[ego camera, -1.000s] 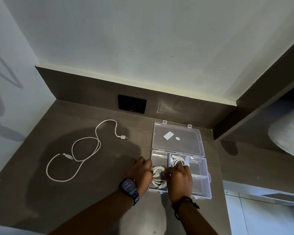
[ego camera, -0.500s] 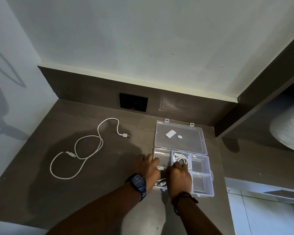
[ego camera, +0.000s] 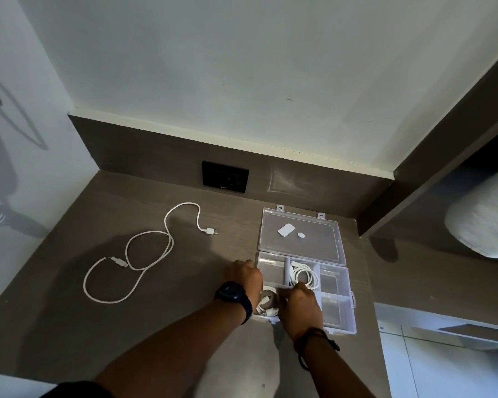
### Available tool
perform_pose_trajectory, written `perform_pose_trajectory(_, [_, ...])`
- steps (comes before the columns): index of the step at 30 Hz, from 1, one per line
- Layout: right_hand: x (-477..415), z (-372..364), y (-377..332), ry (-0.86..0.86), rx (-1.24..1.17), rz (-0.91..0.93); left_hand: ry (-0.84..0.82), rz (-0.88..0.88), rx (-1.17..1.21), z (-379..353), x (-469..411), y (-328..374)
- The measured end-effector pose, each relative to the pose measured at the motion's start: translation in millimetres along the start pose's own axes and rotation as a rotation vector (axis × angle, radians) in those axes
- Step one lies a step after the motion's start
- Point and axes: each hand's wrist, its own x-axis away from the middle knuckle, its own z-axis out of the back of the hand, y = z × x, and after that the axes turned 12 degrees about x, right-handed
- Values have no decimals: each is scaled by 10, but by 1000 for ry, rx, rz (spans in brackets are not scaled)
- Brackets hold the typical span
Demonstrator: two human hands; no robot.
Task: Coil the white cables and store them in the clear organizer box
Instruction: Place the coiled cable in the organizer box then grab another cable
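Observation:
The clear organizer box lies open at the desk's right, its lid folded flat behind it. One coiled white cable sits in a middle compartment. A second coiled white cable lies in the near-left compartment, partly hidden by my hands. My right hand covers that compartment, fingers curled down on the coil. My left hand, with a dark watch at the wrist, is curled against the box's left wall. A loose white cable lies uncoiled on the desk to the left.
A black wall socket is set in the back panel. Two small white pieces lie on the lid. The desk ends just right of the box, with a shelf unit and a pale rounded object beyond it.
My left fingers have drawn back from over the near-left compartment to the box's left wall. My right hand stays on the coil. The loose cable has not moved.

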Motion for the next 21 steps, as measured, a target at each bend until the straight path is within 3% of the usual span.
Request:
perform_pose_trajectory(6, [-29,76,5,-18,-95,-96,19,-97,171,-41,12,-93])
perform_pose_trajectory(12, [-95,184,-7,-62,-181,-161,82,-169,521,-73,45,-359])
perform_pose_trajectory(17, [-236,325,-254,76,-203,-90,309,9,663,148,-59,-870])
perform_pose_trajectory(21, [-646,349,-773,121,-224,108,489,185,624,438,-91,-1493])
